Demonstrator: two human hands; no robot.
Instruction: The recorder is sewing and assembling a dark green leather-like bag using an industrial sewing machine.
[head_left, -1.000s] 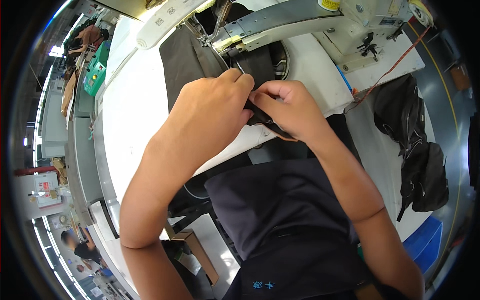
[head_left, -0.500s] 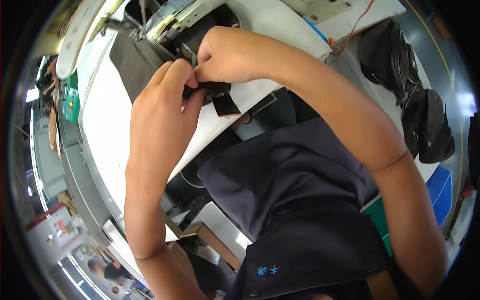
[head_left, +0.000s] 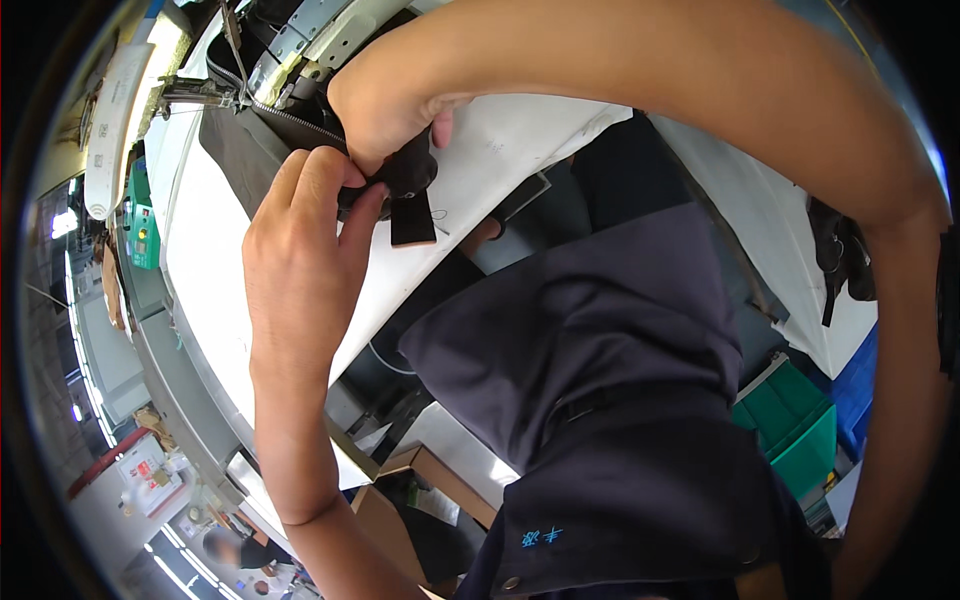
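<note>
A dark fabric piece with a zipper lies bunched on the white sewing table, beside the sewing machine. My left hand is closed, its thumb and forefinger pinching the bunched black fabric. Right against it, my right hand bends down from above and grips the same piece; its fingertips are partly hidden in the folds. A short black strip with a tan lower edge hangs below the hands. Flat grey-brown fabric spreads to the left of the zipper.
Dark fabric pieces lie on a white surface at the right. Below it stands a green bin. An open cardboard box sits under the table. A green control box is at the far left, and another person appears at lower left.
My right forearm has swung up and across, and its hand now turns downward over the fabric. The left hand has shifted slightly down-left, with the bunched piece and strip.
</note>
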